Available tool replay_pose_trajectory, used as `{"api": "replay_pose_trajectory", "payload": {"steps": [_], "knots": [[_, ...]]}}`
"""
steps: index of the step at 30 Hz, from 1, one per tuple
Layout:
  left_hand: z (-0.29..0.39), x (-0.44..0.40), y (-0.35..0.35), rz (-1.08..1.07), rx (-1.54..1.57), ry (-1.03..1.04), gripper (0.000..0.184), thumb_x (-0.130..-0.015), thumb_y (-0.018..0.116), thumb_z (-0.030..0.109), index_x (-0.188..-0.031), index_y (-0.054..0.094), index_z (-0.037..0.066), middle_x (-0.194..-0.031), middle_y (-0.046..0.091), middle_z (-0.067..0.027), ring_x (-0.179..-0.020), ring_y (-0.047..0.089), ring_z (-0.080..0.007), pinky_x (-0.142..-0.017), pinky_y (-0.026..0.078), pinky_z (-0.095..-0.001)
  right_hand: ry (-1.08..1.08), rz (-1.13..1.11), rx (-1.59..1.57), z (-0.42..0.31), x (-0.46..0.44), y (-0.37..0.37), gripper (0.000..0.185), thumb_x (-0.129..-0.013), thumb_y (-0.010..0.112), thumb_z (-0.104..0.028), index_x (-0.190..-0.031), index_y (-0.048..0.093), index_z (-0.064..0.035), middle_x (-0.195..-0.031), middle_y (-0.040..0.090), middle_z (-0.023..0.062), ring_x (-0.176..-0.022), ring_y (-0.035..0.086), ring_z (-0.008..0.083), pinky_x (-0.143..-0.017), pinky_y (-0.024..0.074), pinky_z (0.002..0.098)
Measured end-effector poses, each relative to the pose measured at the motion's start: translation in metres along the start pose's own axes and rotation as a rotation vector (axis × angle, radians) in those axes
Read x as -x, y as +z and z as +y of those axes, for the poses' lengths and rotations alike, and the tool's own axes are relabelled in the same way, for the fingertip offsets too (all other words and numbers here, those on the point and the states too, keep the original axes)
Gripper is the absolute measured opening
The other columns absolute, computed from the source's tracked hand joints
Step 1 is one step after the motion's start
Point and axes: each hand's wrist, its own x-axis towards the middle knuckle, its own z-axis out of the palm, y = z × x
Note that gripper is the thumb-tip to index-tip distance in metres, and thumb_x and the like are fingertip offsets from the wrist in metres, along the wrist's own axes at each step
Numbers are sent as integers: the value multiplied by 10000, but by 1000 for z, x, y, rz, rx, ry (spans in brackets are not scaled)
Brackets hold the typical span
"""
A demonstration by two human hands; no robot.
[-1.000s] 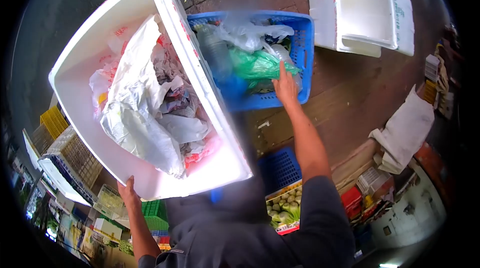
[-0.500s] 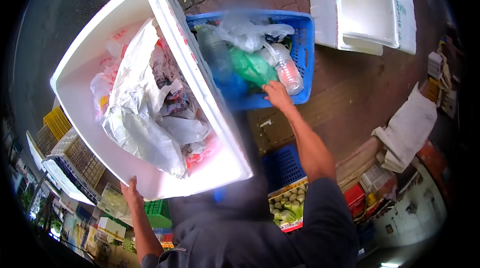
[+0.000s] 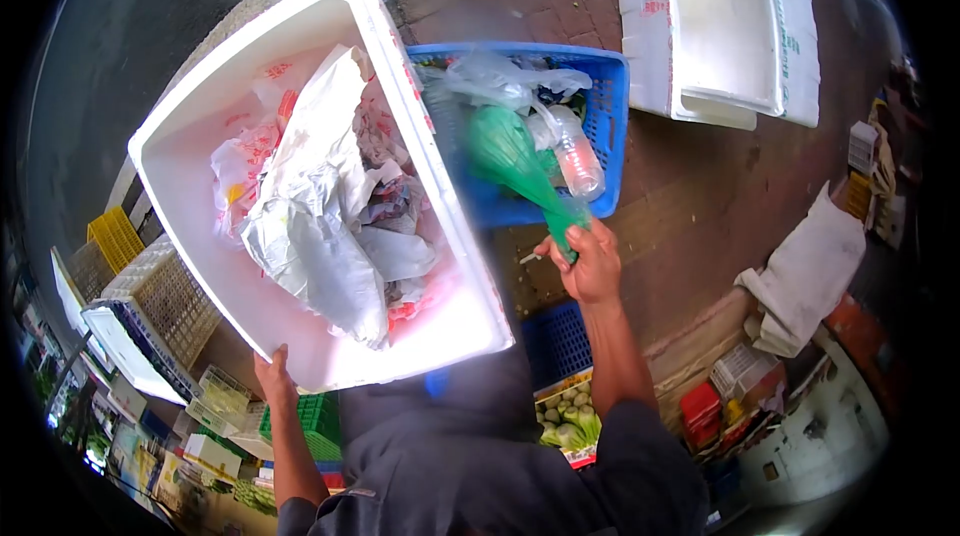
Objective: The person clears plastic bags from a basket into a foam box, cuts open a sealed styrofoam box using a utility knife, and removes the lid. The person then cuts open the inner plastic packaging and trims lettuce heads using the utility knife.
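Observation:
My left hand [image 3: 272,373] grips the lower left rim of a white foam box [image 3: 330,361], held tilted with its opening toward me. Inside the box lie crumpled white plastic sheeting [image 3: 310,226], red-printed bags [image 3: 245,161] and crumpled paper. My right hand [image 3: 590,261] is closed around the gathered end of a green plastic bag [image 3: 510,151], whose fuller part still lies over a blue basket [image 3: 617,126]. A clear plastic bottle [image 3: 578,156] and a translucent bag [image 3: 490,76] are in that basket. The foam box hides the basket's left side.
White foam boxes [image 3: 725,26] stand at the upper right on the brown ground. A pale cloth [image 3: 810,266] lies at right. Below are a blue crate [image 3: 558,336] and a box of green vegetables [image 3: 570,418]. Plastic crates [image 3: 165,296] are stacked at left.
My right hand has drawn the end of the green bag out toward me, past the basket's near rim. The foam box has shifted slightly down and right in view.

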Motion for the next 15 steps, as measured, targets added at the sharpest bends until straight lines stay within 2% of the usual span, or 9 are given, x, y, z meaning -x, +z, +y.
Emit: {"api": "replay_pose_trajectory", "payload": {"steps": [3,6,7,8,10,11,14,15], "knots": [[2,1,1,5,-12,-3,471,-864,612,29,-1308,481,-57,-1124,602,-123,-1000,578,-212,-912,455,-342,-111,-75,-29,-35,13,21,309,-934,508,-146,-1070,626,105,-658,537,66,-532,449,121,-705,540,375],[1,-4,3,0,-40,-10,471,-858,617,47,-1299,491,-61,-1127,607,-127,-1005,586,-214,-910,460,-341,-123,-116,-10,-46,17,23,313,-929,505,-148,-1048,624,116,-678,566,98,-535,456,130,-676,525,370],[2,-1,0,-13,-54,-12,473,-856,620,55,-1296,494,-62,-1130,608,-129,-1009,589,-214,-911,462,-341,-35,-83,261,-44,11,18,311,-928,507,-157,-1035,605,118,-695,582,131,-526,456,136,-649,514,367],[2,1,-3,-9,-84,-6,480,-852,621,66,-1297,496,-64,-1135,609,-133,-1015,589,-217,-916,461,-343,-59,-54,185,-51,20,19,298,-931,503,-159,-1024,600,108,-702,585,131,-522,457,138,-649,516,367],[5,-2,2,10,-115,28,495,-845,625,87,-1298,500,-69,-1145,611,-140,-1028,590,-222,-926,459,-349,-131,-28,34,-75,26,34,274,-938,495,-162,-1003,589,87,-715,590,132,-514,458,143,-649,522,368],[8,1,2,-12,-60,13,514,-836,624,104,-1301,501,-75,-1147,615,-145,-1034,590,-232,-939,455,-358,-263,-83,-54,-95,37,45,245,-958,481,-158,-994,574,66,-742,599,128,-514,465,151,-665,530,373],[5,-3,-7,-37,-105,65,507,-836,622,101,-1298,508,-73,-1145,618,-145,-1038,589,-236,-941,455,-359,-541,-59,-95,-133,48,30,219,-977,514,-147,-1012,588,57,-757,609,97,-522,471,139,-663,539,386],[9,-3,-3,-19,-106,87,498,-841,618,97,-1299,512,-67,-1145,619,-141,-1030,590,-232,-930,462,-356,-498,47,38,-134,39,23,209,-979,534,-152,-1010,596,46,-753,609,84,-526,476,130,-646,534,367]]}}
